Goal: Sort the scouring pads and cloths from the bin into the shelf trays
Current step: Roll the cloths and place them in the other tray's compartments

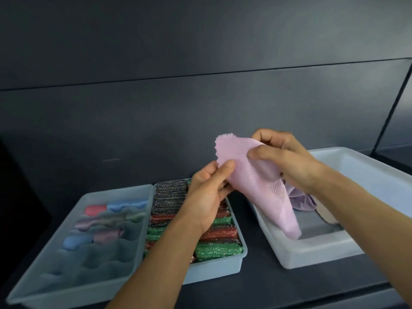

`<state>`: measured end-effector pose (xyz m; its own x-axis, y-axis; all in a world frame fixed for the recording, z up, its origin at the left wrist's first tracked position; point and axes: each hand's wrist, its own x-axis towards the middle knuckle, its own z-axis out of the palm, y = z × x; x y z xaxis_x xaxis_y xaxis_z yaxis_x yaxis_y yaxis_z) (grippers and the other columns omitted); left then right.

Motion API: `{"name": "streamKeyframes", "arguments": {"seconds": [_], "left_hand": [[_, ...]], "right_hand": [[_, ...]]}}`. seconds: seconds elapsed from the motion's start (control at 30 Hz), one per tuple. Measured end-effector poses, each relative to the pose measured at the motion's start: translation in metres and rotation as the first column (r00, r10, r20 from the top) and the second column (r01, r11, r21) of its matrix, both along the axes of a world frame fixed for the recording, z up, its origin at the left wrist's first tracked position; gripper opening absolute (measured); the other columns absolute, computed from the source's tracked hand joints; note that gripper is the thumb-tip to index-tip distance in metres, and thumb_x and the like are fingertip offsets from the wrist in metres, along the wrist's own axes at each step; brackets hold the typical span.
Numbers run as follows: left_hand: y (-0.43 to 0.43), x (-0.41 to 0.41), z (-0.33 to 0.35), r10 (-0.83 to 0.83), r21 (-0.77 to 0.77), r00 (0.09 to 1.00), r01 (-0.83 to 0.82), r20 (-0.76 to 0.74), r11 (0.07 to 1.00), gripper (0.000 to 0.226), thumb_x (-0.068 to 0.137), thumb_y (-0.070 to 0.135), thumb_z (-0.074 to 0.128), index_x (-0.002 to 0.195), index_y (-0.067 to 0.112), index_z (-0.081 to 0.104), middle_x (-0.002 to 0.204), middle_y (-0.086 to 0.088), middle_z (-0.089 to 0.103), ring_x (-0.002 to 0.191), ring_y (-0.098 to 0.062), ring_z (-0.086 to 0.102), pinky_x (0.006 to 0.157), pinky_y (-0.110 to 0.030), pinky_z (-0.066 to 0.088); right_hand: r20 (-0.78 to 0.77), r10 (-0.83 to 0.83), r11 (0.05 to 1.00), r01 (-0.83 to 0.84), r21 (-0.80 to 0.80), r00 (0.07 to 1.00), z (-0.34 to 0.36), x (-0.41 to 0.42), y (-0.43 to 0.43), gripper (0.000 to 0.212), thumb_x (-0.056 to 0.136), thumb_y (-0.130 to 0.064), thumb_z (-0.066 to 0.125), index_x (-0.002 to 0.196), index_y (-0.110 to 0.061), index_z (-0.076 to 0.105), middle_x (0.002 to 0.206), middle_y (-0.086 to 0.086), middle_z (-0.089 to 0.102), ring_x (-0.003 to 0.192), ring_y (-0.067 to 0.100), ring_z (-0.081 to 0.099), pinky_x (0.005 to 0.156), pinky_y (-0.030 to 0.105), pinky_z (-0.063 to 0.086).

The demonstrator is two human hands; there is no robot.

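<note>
Both hands hold a pink textured cloth (260,181) in the air above the gap between the trays and the bin. My left hand (208,192) pinches its lower left edge. My right hand (287,159) grips its upper right part. The cloth hangs down over the white bin (312,253) at the right, which holds a lilac cloth (301,199) and a pale one. At the left, a blue compartment tray (29,284) holds several rolled cloths (111,217). Beside it, a second tray (218,267) is packed with glittery green, red and black scouring pads (219,248).
Everything stands on a dark shelf (256,284) with a dark back wall (156,108). A thin metal frame post (392,108) rises at the far right behind the bin.
</note>
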<state>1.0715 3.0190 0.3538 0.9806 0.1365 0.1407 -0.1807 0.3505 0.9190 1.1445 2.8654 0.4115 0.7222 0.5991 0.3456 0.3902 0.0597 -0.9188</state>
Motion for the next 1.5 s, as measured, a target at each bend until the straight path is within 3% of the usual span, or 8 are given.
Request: {"name": "streamKeyframes", "arguments": {"seconds": [0.17,0.27,0.33,0.5,0.7,0.9,1.27,1.5], "left_hand": [[0.035,-0.019,0.023,0.17,0.169,0.983,-0.18,0.073,0.969,0.029,0.084,0.016,0.07,0.112,0.011,0.068,0.11,-0.009,0.073,0.107,-0.024,0.067,0.101,-0.049,0.049],[0.049,-0.034,0.028,0.193,0.2,0.969,-0.222,0.154,0.954,0.025,0.09,0.005,0.063,0.114,0.012,0.067,0.11,-0.008,0.073,0.104,-0.02,0.067,0.097,-0.039,0.05],[0.057,-0.043,0.033,0.175,0.237,0.967,-0.217,0.186,0.947,0.023,0.091,0.003,0.062,0.111,0.013,0.068,0.109,-0.008,0.072,0.103,-0.018,0.066,0.096,-0.035,0.05],[0.08,-0.061,0.057,0.209,0.29,0.957,-0.262,0.201,0.921,0.022,0.09,0.004,0.062,0.111,0.008,0.065,0.103,-0.009,0.072,0.096,-0.019,0.067,0.092,-0.038,0.051],[0.1,-0.068,0.075,0.36,0.378,0.881,-0.46,0.306,0.804,0.023,0.091,0.023,0.067,0.097,0.001,0.065,0.099,-0.029,0.064,0.083,-0.023,0.059,0.078,-0.044,0.048],[0.112,-0.073,0.081,0.361,0.334,0.885,-0.45,0.295,0.828,0.008,0.09,0.021,0.066,0.094,0.015,0.069,0.083,0.002,0.07,0.078,-0.009,0.062,0.074,-0.03,0.049],[0.098,-0.06,0.101,0.555,0.418,0.48,-0.875,0.679,0.245,0.015,0.088,0.026,0.067,0.083,0.016,0.059,0.064,0.011,0.052,0.056,-0.009,0.045,0.06,-0.029,0.044],[0.099,-0.059,0.104,0.552,0.384,0.452,-0.891,0.701,0.241,0.018,0.093,0.03,0.063,0.087,0.016,0.054,0.067,0.012,0.052,0.057,-0.009,0.044,0.057,-0.027,0.041]], "right_hand": [[-0.105,0.025,0.999,-0.027,-0.021,0.994,0.0,-0.015,0.027,0.02,0.075,-0.028,0.077,0.084,-0.017,0.063,0.079,0.001,0.064,0.074,0.016,0.06,0.063,0.028,0.044],[-0.353,0.135,0.97,-0.196,-0.144,0.926,0.003,-0.024,0.038,0.052,0.074,-0.054,0.061,0.105,-0.014,0.07,0.104,0.001,0.074,0.098,0.016,0.069,0.083,0.029,0.055],[-0.404,0.238,0.952,-0.294,-0.082,0.883,0.004,-0.028,0.046,0.051,0.074,-0.045,0.076,0.111,-0.01,0.069,0.114,0.009,0.071,0.105,0.021,0.067,0.091,0.033,0.053],[-0.271,0.249,0.963,-0.208,0.17,0.93,0.021,-0.03,0.067,0.053,0.066,0.006,0.074,0.116,-0.004,0.06,0.102,0.012,0.069,0.091,0.023,0.067,0.08,0.029,0.057],[-0.16,0.204,0.979,-0.199,0.051,0.966,0.042,-0.043,0.082,0.036,0.064,-0.005,0.074,0.1,-0.009,0.067,0.09,0.004,0.071,0.08,0.015,0.069,0.065,0.022,0.056],[-0.146,0.109,0.992,-0.099,0.077,0.983,0.053,-0.047,0.085,0.018,0.071,-0.011,0.073,0.086,-0.009,0.064,0.079,0.0,0.069,0.068,0.009,0.064,0.053,0.017,0.048],[0.131,-0.314,0.943,0.294,0.154,0.94,0.075,-0.063,0.114,0.022,0.081,-0.008,0.072,0.072,-0.008,0.053,0.061,0.007,0.056,0.037,0.008,0.046,0.036,0.02,0.035],[0.151,-0.258,0.957,0.231,0.174,0.954,0.086,-0.065,0.117,0.018,0.082,-0.009,0.072,0.075,-0.007,0.055,0.063,0.006,0.058,0.042,0.007,0.051,0.039,0.02,0.039]]}}
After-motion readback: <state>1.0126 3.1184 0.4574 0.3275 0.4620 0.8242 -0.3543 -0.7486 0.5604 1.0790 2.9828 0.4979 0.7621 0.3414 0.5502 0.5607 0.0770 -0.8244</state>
